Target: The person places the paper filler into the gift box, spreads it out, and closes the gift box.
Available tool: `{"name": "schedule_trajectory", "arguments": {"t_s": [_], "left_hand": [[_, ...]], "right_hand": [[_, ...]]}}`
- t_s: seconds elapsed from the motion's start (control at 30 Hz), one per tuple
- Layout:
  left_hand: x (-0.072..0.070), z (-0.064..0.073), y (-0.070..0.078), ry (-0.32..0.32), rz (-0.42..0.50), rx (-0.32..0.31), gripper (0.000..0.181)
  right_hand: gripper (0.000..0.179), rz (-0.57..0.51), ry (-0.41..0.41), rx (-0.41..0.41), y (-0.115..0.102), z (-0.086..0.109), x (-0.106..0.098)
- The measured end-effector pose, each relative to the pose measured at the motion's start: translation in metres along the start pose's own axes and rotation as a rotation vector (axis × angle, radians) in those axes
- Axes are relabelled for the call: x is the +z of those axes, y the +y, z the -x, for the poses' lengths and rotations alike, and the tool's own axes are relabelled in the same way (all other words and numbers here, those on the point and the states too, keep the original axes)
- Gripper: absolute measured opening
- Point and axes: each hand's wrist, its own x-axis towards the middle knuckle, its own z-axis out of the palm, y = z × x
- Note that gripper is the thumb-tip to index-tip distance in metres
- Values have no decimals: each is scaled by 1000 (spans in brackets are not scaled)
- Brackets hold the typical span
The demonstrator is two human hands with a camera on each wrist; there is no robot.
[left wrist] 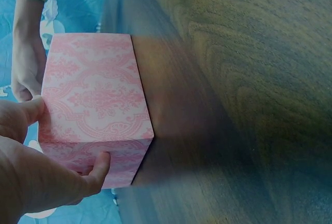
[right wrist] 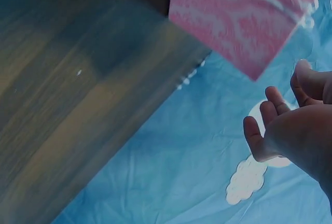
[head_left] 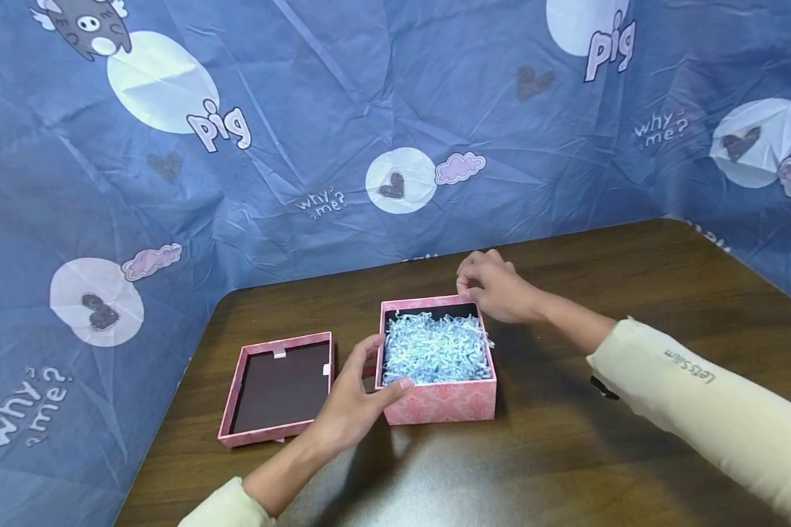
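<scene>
A pink patterned box [head_left: 442,402] stands open on the table, filled with pale blue shredded paper [head_left: 435,348]. My left hand [head_left: 359,399] grips its near left corner, thumb on the front rim and fingers against the left side. In the left wrist view the thumb and a finger of that hand [left wrist: 36,177] pinch two faces of the box [left wrist: 93,94]. My right hand [head_left: 497,289] hovers at the far right corner with fingers loosely curled. In the right wrist view this hand [right wrist: 295,130] holds nothing and sits just beside the box [right wrist: 238,22].
The box's pink lid [head_left: 280,388] lies upside down to the left, its dark inside facing up. The dark wooden table [head_left: 567,454] is walled at the back and sides by a blue cartoon-print cloth [head_left: 303,110].
</scene>
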Motion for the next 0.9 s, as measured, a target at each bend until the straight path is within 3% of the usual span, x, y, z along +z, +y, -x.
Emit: {"name": "schedule_trajectory", "arguments": {"t_s": [0.33, 0.7, 0.9], "left_hand": [[1, 0, 1, -4, 21, -4, 69], [1, 0, 1, -3, 5, 4, 69], [1, -1, 0, -17, -4, -14, 70]], "right_hand": [[20, 79, -33, -105, -16, 4, 27], [4, 106, -16, -155, -24, 8, 30], [27, 97, -26, -174, -34, 12, 31]]}}
